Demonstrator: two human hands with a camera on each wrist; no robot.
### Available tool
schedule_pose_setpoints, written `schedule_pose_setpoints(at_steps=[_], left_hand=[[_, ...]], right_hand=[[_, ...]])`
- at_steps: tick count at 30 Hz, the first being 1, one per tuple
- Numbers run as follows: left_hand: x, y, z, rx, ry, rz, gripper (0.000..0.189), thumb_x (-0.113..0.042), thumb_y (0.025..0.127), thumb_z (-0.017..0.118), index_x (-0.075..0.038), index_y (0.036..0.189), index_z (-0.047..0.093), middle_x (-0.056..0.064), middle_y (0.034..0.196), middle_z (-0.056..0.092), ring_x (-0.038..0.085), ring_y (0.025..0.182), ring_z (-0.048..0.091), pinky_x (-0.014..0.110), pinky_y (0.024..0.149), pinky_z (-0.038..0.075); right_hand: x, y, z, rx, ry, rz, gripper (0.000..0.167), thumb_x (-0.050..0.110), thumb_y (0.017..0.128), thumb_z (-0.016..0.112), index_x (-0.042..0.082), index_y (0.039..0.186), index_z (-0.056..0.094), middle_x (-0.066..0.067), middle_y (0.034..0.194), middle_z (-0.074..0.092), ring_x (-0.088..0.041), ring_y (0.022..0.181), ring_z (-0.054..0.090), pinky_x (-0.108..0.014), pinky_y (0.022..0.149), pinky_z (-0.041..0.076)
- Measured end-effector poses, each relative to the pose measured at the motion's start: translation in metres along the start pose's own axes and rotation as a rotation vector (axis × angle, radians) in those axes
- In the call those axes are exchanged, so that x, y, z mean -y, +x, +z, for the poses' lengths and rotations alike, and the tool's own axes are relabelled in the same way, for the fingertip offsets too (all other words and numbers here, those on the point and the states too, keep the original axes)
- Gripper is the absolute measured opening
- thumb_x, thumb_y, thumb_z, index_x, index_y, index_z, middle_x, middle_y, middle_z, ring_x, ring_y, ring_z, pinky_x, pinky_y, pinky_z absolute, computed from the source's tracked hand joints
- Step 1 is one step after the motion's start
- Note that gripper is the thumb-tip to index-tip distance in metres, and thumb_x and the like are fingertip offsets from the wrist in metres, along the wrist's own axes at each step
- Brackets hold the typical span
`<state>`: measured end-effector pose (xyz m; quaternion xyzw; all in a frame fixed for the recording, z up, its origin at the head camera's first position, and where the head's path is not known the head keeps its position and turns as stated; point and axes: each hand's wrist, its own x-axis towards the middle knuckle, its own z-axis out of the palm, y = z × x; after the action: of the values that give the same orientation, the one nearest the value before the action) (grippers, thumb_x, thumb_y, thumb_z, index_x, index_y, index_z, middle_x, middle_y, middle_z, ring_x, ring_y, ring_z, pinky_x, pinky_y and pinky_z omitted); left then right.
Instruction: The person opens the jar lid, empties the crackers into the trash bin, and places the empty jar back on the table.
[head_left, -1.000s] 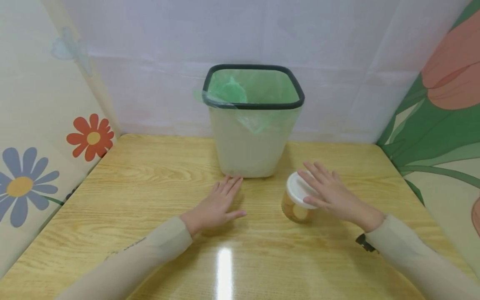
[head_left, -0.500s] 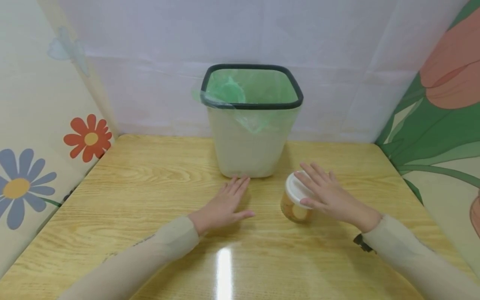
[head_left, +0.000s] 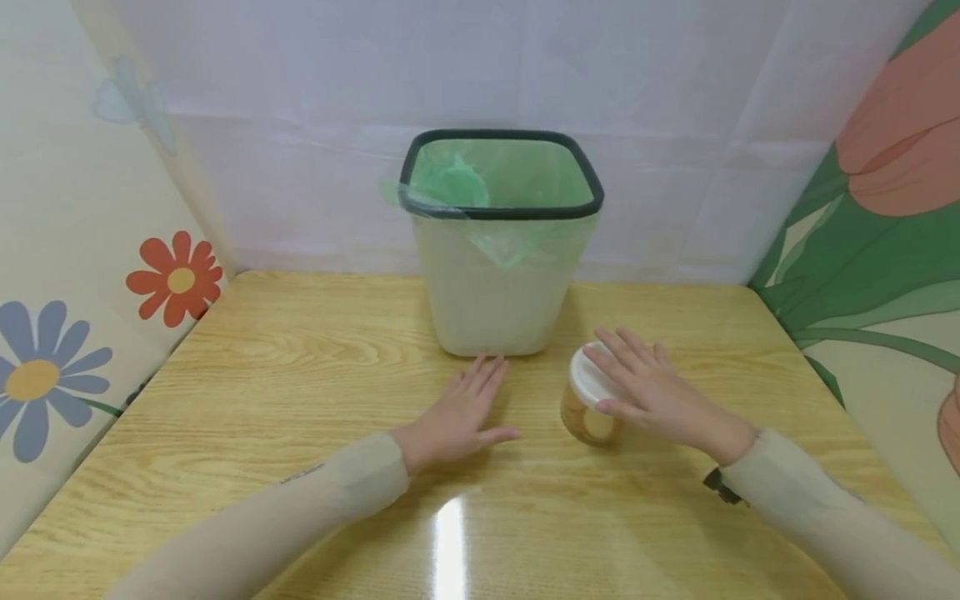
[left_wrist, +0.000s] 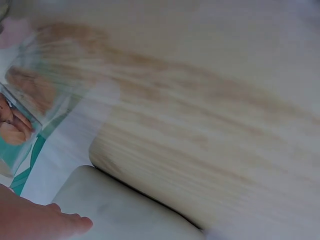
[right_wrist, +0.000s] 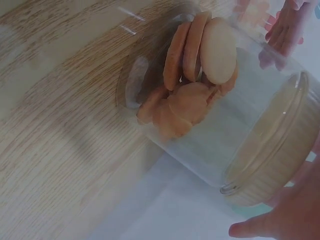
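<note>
A clear jar (head_left: pixel 591 422) with a white lid (head_left: pixel 588 375) stands upright on the wooden table. Round tan biscuits (right_wrist: pixel 192 75) fill its lower part in the right wrist view. My right hand (head_left: pixel 660 400) lies over the lid with its fingers spread and straight, thumb at the lid's near edge. My left hand (head_left: pixel 457 421) is stretched out flat, fingers straight and thumb apart, holding nothing. Its fingertips are right at the foot of a pale bin (head_left: pixel 498 292). In the left wrist view, part of the left hand (left_wrist: pixel 40 220) shows at the lower left.
The bin has a black rim (head_left: pixel 510 213) and a thin green bag lining (head_left: pixel 525 171), part of which hangs over the front. It stands at the back of the table (head_left: pixel 322 333), before a white sheet (head_left: pixel 315 150). Flower-painted panels flank both sides.
My left hand has slid a little to the right along the front of the bin. The right hand stays over the jar's lid, and the jar and bin have hardly moved.
</note>
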<state>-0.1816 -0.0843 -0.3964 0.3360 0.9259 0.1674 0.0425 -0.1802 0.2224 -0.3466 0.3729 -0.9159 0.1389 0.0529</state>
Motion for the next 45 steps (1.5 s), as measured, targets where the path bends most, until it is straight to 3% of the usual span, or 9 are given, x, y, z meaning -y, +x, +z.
schedule_pose_setpoints(at_steps=[8,23,36,45], left_hand=[[-0.010,0.004,0.001,0.004,-0.026,0.001,0.094,-0.054,0.095,0.052,0.001,0.154,0.003,0.020,0.160,0.002,0.038,0.146,-0.001,0.053,0.114,0.009],[-0.024,0.017,0.008,0.002,0.022,0.013,0.096,-0.059,0.094,0.050,0.004,0.153,0.008,0.022,0.159,0.008,0.042,0.145,0.003,0.057,0.113,0.014],[-0.035,0.025,0.016,-0.019,-0.131,-0.006,0.098,-0.056,0.093,0.055,0.003,0.153,0.005,0.020,0.160,0.005,0.039,0.146,0.001,0.054,0.114,0.011],[-0.040,0.031,0.014,0.009,-0.113,-0.009,0.099,-0.060,0.092,0.051,0.002,0.153,0.004,0.020,0.160,0.004,0.039,0.146,0.000,0.054,0.115,0.011]], right_hand=[[0.002,0.000,0.000,-0.009,-0.006,-0.008,0.068,0.049,0.100,0.046,0.005,0.150,0.031,-0.024,0.156,0.019,-0.051,0.140,0.014,-0.080,0.096,0.015],[0.004,0.003,0.001,0.005,-0.025,0.008,0.071,0.051,0.099,0.044,0.003,0.150,0.032,-0.023,0.157,0.018,-0.050,0.141,0.013,-0.080,0.097,0.014],[0.004,0.004,0.002,0.006,-0.049,-0.005,0.071,0.051,0.099,0.044,0.003,0.149,0.033,-0.024,0.156,0.019,-0.051,0.140,0.014,-0.080,0.096,0.015],[0.004,0.004,0.003,0.022,-0.046,0.009,0.072,0.051,0.099,0.045,0.002,0.149,0.033,-0.023,0.157,0.018,-0.050,0.141,0.012,-0.079,0.098,0.013]])
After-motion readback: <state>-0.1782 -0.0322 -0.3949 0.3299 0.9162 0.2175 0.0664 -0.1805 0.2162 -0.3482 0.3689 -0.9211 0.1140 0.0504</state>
